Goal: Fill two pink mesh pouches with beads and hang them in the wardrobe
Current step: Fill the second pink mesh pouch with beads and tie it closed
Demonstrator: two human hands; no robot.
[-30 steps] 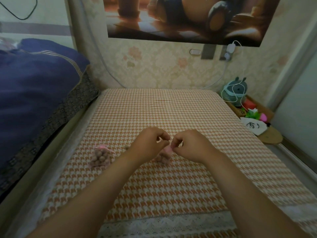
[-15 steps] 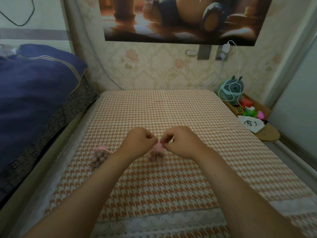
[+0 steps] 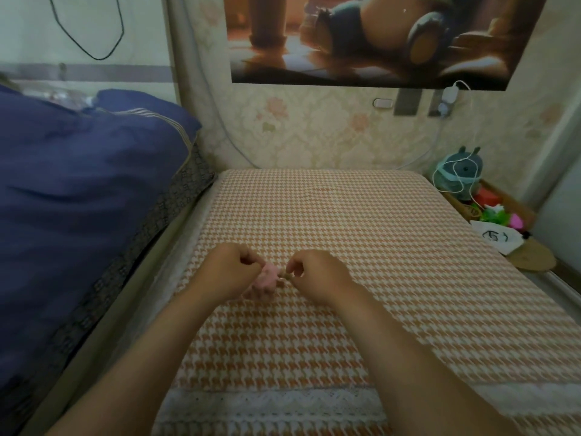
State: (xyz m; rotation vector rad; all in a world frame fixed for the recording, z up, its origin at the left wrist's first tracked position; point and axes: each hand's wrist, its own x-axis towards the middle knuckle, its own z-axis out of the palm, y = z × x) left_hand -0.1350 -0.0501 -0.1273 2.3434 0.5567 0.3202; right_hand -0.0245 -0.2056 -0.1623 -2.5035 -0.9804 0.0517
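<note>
While the pink pouch sits on the counter, the left hand pinches its top from 9 o'clock, closest, and the right hand pinches what looks like its string from 3 o'clock with curled fingers.

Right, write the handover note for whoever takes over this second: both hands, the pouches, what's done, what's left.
Left hand: pinches the pink pouch on its left side.
Right hand: pinches its right side, probably a drawstring; too small to tell.
The pouch sits low over the houndstooth cloth, between the hands. Second pouch not in view.
Done: nothing hung yet; fill level unclear.
To do: close this pouch, find the other, hang both in the wardrobe.
</note>
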